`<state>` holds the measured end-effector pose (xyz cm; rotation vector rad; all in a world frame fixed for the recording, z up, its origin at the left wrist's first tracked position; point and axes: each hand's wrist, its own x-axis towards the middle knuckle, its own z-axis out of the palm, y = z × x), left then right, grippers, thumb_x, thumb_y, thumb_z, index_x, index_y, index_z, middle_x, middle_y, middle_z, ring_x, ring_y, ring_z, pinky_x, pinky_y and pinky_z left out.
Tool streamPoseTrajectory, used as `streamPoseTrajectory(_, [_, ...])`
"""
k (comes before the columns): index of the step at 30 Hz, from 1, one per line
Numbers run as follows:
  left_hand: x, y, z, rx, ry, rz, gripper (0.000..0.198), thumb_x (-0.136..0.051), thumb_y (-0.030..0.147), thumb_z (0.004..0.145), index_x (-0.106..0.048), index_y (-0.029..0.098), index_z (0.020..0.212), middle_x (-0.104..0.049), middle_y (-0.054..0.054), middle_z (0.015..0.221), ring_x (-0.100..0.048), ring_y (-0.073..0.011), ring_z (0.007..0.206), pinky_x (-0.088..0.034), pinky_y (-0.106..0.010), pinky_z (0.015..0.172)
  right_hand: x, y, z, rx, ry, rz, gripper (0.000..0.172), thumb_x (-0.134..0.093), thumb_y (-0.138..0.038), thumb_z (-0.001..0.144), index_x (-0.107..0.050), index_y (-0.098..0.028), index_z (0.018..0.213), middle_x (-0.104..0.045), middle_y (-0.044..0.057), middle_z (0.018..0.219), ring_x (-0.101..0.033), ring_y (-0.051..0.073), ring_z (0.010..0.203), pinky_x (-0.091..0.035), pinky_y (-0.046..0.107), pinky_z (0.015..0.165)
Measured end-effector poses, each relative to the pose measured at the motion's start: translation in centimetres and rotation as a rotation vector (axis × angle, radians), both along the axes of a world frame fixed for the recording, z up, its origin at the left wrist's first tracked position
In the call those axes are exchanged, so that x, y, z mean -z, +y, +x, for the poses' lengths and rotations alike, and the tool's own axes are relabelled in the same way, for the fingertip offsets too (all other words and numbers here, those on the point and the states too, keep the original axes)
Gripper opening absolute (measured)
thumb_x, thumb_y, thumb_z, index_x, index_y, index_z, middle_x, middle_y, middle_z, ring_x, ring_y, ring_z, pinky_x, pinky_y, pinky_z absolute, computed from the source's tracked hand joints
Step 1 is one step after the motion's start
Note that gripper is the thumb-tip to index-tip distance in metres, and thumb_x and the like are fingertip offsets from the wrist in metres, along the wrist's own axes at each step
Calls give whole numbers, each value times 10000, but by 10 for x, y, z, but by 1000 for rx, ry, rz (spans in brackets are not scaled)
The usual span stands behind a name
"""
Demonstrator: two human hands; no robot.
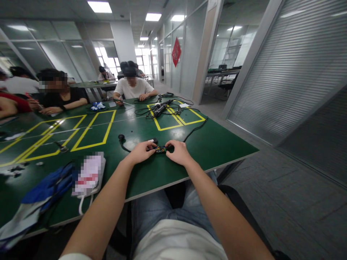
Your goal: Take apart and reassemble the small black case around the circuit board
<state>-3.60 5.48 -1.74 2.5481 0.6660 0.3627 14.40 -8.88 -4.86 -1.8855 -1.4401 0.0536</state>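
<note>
Both hands hold a small opened black housing (161, 149) with coloured parts inside, just above the green table near its front edge. My left hand (141, 152) pinches its left end, fingers closed. At the right end, the thumb and fingers of my right hand (179, 151) are closed on it too. A black cable (195, 129) runs from beside my right hand up the table. Left of my left hand lies another black cable with a round black end (121, 138). Behind the left fingers rests a small black piece with a white label (153, 141). My fingers partly cover the housing.
The green table (230, 148) bears yellow tape outlines. Black tools with tangled cables (162, 108) lie at the back. A blue-and-grey glove (45, 189) and a blurred white-edged item (89, 175) lie left. A person in white (132, 86) sits across; others sit left.
</note>
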Motion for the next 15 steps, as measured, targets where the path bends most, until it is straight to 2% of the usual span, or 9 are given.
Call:
streamPoseTrajectory(3, [1, 2, 1, -6, 10, -26, 382, -631, 348, 885, -803, 185, 1185, -770, -63, 932, -680, -206, 787, -514, -309, 762, -1, -2, -2, 6, -17, 3, 250, -729, -179, 748, -740, -251, 987, -784, 26, 1032, -706, 269, 1032, -479, 463, 1036])
streamPoseTrajectory(9, [-1, 3, 1, 7, 8, -102, 450, -607, 380, 896, -808, 170, 1239, -782, -55, 877, -674, -201, 758, -518, -293, 737, -2, -4, -2, 22, -27, -3, 211, -663, -136, 833, -798, -241, 957, -814, 50, 1044, -736, 268, 1034, -504, 432, 1049])
streamPoseTrajectory(15, [-2, 4, -1, 32, 1, -92, 438, -571, 321, 898, -821, 180, 1229, -802, -58, 883, -685, -204, 752, -520, -297, 730, -3, -5, -3, 42, -63, -17, 219, -659, -153, 881, -800, -239, 1024, -814, 60, 1076, -740, 264, 1032, -516, 417, 1038])
